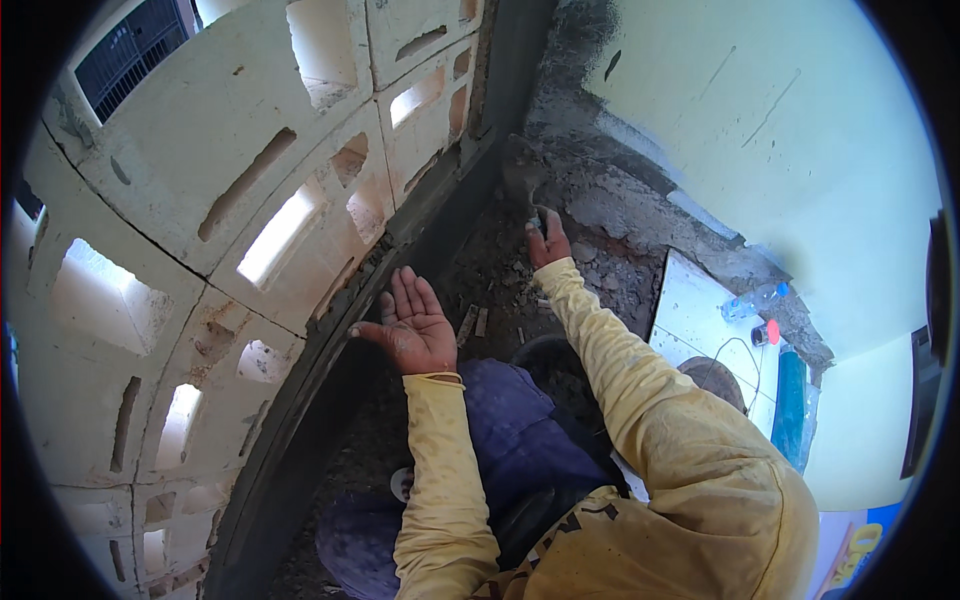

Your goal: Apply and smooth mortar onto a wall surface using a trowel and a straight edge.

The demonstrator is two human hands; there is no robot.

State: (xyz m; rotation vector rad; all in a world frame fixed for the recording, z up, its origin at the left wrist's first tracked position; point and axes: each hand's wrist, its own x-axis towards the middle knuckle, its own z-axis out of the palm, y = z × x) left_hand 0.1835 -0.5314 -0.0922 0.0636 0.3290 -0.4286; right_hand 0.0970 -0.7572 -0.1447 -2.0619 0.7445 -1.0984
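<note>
My right hand [549, 240] is closed around the handle of a trowel [522, 178]. Its blade is down in the far corner, close to the foot of the walls, and looks grey and partly blurred against the mortar there. My left hand [418, 328] is empty, palm up with fingers stretched out, beside the dark grey mortar band [445, 228] along the base of the block wall. Smears of mortar mark the left palm. Between my arms, a dark bucket [545, 347] is partly hidden by my right sleeve and knee.
A pale pierced-block wall [250, 215] rises on the left; a light-green wall [790, 150] stands right. Rubble [600, 265] covers the corner floor. White tiles [685, 300] on the right bear a clear bottle [755, 301], a red-lidded jar [766, 333] and a round brownish object [712, 378].
</note>
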